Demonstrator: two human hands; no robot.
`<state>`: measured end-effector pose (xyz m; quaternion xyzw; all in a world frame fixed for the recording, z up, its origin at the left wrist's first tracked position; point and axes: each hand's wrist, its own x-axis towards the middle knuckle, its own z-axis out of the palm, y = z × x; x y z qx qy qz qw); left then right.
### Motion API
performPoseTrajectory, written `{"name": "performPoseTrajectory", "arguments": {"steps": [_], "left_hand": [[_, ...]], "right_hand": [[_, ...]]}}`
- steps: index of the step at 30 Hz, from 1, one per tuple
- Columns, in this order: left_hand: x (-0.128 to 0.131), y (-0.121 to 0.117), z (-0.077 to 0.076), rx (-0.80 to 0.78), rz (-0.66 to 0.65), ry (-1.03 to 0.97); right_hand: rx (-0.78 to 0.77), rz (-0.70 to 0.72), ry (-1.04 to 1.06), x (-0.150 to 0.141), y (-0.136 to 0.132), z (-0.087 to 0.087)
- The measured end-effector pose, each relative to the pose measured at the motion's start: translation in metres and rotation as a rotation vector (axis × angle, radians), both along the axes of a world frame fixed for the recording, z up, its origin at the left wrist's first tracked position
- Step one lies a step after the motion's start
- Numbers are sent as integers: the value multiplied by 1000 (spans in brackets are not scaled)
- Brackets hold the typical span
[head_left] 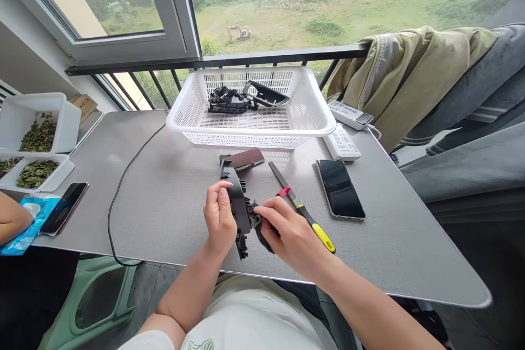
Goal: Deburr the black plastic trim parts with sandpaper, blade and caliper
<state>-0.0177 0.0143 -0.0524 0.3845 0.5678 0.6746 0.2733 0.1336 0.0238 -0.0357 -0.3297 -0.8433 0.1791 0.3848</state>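
My left hand (221,216) is closed around a curved black plastic part (239,202) with clips along its edge, held upright above the table's near side. Against the part's right side, my right hand (289,229) pinches a dark, crumpled piece that looks like a cloth (256,220); some of it is hidden by the fingers. Just beyond the part lies a reddish-brown strip of sandpaper (246,159). A flat file (281,178) with a black and yellow handle rests to the right, partly behind my right hand.
A white plastic basket (250,138) at the back holds several black plastic parts (232,101). A phone (340,188) and white boxes (342,142) lie at right. A black cable (112,202) crosses the grey table (394,240). Another person's arm (12,219) touches a blue packet (35,229) at left.
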Motion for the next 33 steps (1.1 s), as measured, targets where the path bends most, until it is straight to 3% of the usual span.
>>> {"name": "performPoseTrajectory", "arguments": {"steps": [3,6,9,13,16,19,26,28,31,33], "left_hand": [[-2,2,1,21,-6,-41],[-1,3,0,-40,-120,-145],[0,2,-1,-87,-203,-259],[-4,1,-1,-128,-283,-375],[-5,1,1,-125,-285,-441],[-3,0,3,-118,-247,-432],[0,-7,-4,-48,-253,-274],[-1,-6,-7,-15,-215,-244],[-7,-3,-7,60,-105,-267],[-11,1,-5,67,-108,-323]], "right_hand": [[-26,-174,116,9,8,2],[-4,-46,200,11,9,6],[19,84,117,8,10,4],[-34,-25,88,13,17,-2],[-37,0,187,17,13,3],[-1,78,263,14,2,13],[39,12,215,-5,-10,14],[-28,34,206,-6,-12,14],[-278,205,216,-1,-14,16],[-424,273,276,5,-12,18]]}}
